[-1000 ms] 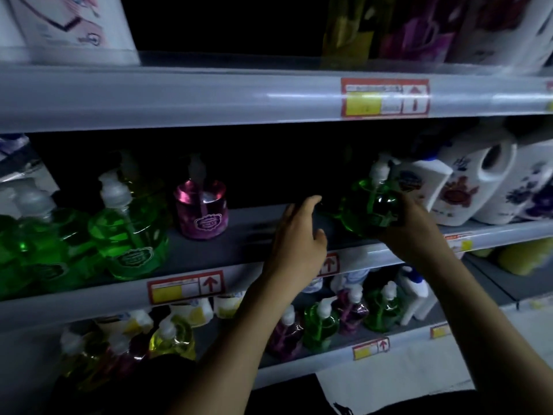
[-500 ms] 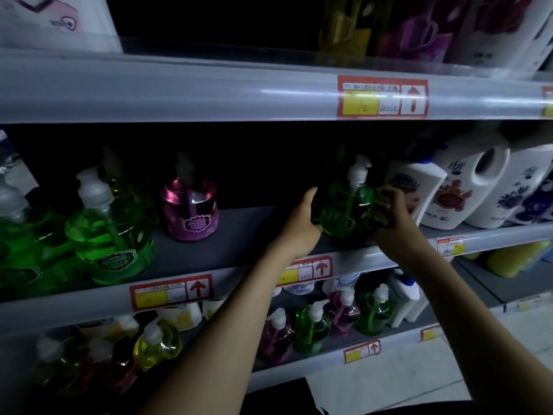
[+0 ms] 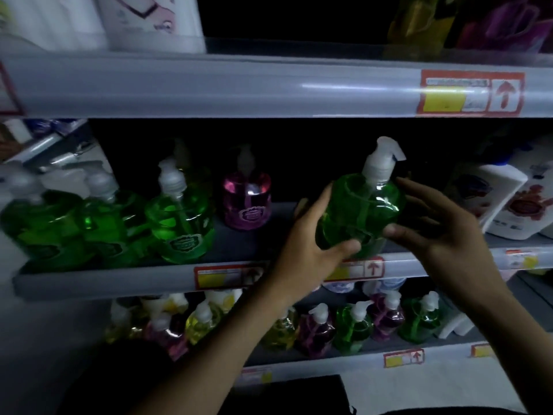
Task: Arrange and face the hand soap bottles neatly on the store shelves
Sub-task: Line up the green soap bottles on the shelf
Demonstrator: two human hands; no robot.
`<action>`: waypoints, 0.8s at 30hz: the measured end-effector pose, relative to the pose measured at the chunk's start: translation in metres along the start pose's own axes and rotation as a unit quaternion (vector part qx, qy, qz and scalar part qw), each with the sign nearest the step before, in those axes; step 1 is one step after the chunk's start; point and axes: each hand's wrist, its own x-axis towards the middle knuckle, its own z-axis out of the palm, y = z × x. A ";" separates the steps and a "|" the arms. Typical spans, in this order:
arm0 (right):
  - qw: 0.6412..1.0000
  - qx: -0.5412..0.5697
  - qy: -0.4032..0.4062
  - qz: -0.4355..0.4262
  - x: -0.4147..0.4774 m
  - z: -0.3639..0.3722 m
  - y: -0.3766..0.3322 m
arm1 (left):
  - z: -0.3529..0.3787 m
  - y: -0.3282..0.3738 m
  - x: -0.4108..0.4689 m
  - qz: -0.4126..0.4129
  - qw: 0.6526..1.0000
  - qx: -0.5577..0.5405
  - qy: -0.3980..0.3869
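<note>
A green hand soap bottle (image 3: 363, 211) with a white pump is held above the front edge of the middle shelf (image 3: 119, 280). My left hand (image 3: 311, 244) grips its lower left side. My right hand (image 3: 431, 226) touches its right side, thumb on the bottle and fingers spread behind it. Further left on the same shelf stand a pink soap bottle (image 3: 247, 202) and three green soap bottles (image 3: 179, 223). The held bottle's label is hidden.
White lotion bottles (image 3: 496, 202) stand to the right on the middle shelf. The lower shelf (image 3: 329, 366) holds several small yellow, purple and green pump bottles. The upper shelf rail (image 3: 209, 85) carries a red and yellow price tag; white packs sit above.
The green bottle has been lifted off the right of the shelf and brought left and toward me. My left hand has closed on it, and my right hand has loosened. The view shifted right.
</note>
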 end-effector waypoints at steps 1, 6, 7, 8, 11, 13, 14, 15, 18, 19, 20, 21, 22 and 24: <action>1.000 0.006 -0.012 -0.015 -0.006 0.007 -0.013 | -0.012 0.005 -0.013 0.006 1.000 0.000 0.011; 0.991 0.055 -0.077 -0.097 -0.018 0.069 -0.066 | -0.088 0.015 -0.071 0.043 0.980 0.116 0.159; 0.988 0.056 -0.089 -0.114 -0.020 0.085 -0.076 | -0.105 0.012 -0.083 0.045 0.974 0.125 0.185; 0.985 0.054 -0.098 -0.130 -0.024 0.101 -0.086 | -0.122 0.008 -0.095 0.046 0.968 0.133 0.208; 0.976 0.068 -0.125 -0.162 -0.039 0.157 -0.111 | -0.173 -0.004 -0.132 0.042 0.951 0.161 0.260; 0.972 0.073 -0.135 -0.175 -0.049 0.192 -0.122 | -0.204 -0.007 -0.151 0.031 0.945 0.178 0.274; 0.971 0.073 -0.143 -0.179 -0.053 0.208 -0.127 | -0.217 -0.008 -0.159 0.022 0.943 0.180 0.279; 0.969 0.072 -0.154 -0.182 -0.055 0.223 -0.131 | -0.229 -0.010 -0.167 0.009 0.942 0.179 0.283; 0.961 0.059 -0.184 -0.196 -0.060 0.261 -0.141 | -0.254 -0.018 -0.184 -0.025 0.937 0.174 0.300; 0.960 0.054 -0.191 -0.197 -0.062 0.271 -0.144 | -0.260 -0.021 -0.187 -0.031 0.936 0.172 0.304; 0.960 0.050 -0.194 -0.196 -0.062 0.279 -0.146 | -0.266 -0.023 -0.188 -0.035 0.936 0.169 0.308; 0.961 0.048 -0.191 -0.196 -0.062 0.287 -0.149 | -0.271 -0.024 -0.188 -0.039 0.937 0.161 0.308; 0.962 0.047 -0.185 -0.196 -0.061 0.294 -0.150 | -0.276 -0.025 -0.186 -0.042 0.938 0.153 0.307; 0.964 0.045 -0.174 -0.198 -0.058 0.306 -0.153 | -0.285 -0.027 -0.181 -0.050 0.942 0.137 0.303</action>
